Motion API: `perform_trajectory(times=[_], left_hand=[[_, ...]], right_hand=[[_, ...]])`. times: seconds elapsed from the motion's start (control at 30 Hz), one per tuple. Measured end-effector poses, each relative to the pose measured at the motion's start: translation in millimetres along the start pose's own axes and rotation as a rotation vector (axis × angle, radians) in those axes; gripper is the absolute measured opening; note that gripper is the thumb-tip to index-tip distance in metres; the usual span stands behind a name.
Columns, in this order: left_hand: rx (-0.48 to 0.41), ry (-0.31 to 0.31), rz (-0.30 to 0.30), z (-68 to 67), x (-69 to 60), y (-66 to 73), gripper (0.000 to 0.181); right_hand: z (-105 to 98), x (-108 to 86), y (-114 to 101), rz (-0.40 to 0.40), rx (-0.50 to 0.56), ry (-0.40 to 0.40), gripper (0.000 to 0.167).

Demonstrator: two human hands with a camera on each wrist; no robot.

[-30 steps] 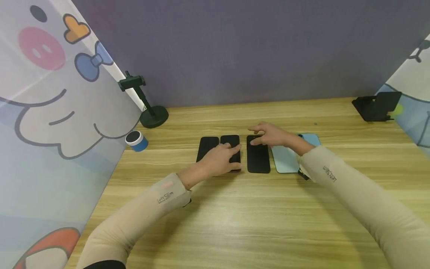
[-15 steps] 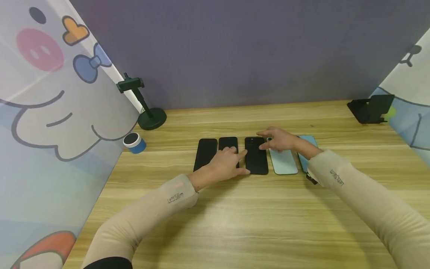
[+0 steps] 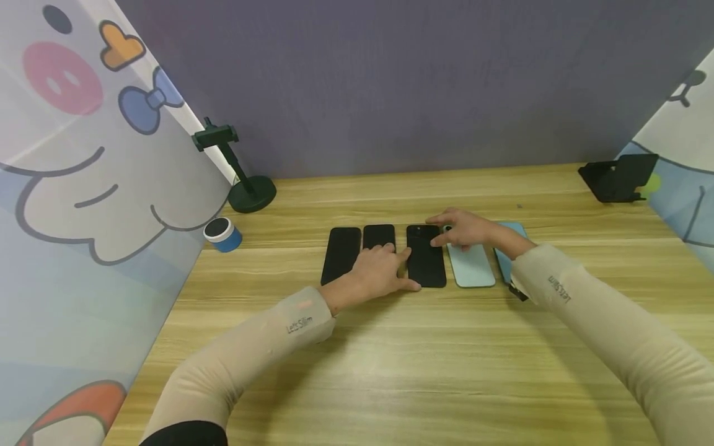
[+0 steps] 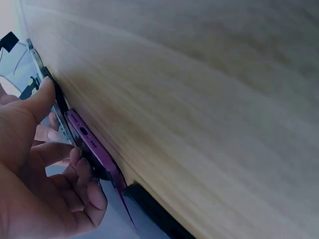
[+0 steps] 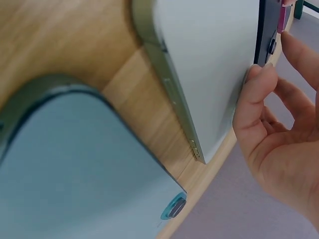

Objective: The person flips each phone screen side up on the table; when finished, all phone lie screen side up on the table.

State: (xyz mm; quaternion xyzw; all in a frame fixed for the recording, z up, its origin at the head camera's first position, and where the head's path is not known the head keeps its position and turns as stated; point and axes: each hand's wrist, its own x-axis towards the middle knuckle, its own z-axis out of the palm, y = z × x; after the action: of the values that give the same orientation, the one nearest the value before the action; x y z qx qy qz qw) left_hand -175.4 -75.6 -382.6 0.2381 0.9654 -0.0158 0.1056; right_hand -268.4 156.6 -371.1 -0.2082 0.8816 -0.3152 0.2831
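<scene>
Several phones lie in a row in the head view. The middle black phone (image 3: 426, 266), its camera block facing up, sits between both hands. My left hand (image 3: 378, 271) spans the second phone (image 3: 379, 234), partly covering it, with thumb and index finger at the middle phone's lower left side. That second phone shows a purple edge (image 4: 94, 142) in the left wrist view. My right hand (image 3: 465, 229) reaches over a pale mint phone (image 3: 473, 267); its index finger points to the middle phone's top and its thumb meets the right side.
Another black phone (image 3: 341, 254) ends the row at left, a blue phone (image 3: 504, 266) at right, partly under the sleeve. A blue-and-white jar (image 3: 223, 234) and a dark stand (image 3: 251, 193) are back left. A black stand (image 3: 621, 178) is back right, before a grey partition (image 3: 390, 87).
My left hand has shifted right from the second phone to the middle phone's side. The right hand has slid from on top of the middle phone to its right edge.
</scene>
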Motion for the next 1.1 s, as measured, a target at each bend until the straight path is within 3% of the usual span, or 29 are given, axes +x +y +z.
perform_trajectory(times=[0.37, 0.73, 1.1], left_hand=[[0.029, -0.013, -0.014, 3.0, 0.9, 3.6, 0.093], [0.022, -0.017, 0.013, 0.9, 2.6, -1.6, 0.091], [-0.004, -0.05, 0.013, 0.0, 4.6, -0.5, 0.09]], right_hand=[[0, 2.8, 1, -0.01, 0.032, -0.01, 0.067], [-7, 4.4, 5, 0.021, 0.197, -0.06, 0.063], [-11, 9.5, 5, 0.034, 0.219, -0.105, 0.061]])
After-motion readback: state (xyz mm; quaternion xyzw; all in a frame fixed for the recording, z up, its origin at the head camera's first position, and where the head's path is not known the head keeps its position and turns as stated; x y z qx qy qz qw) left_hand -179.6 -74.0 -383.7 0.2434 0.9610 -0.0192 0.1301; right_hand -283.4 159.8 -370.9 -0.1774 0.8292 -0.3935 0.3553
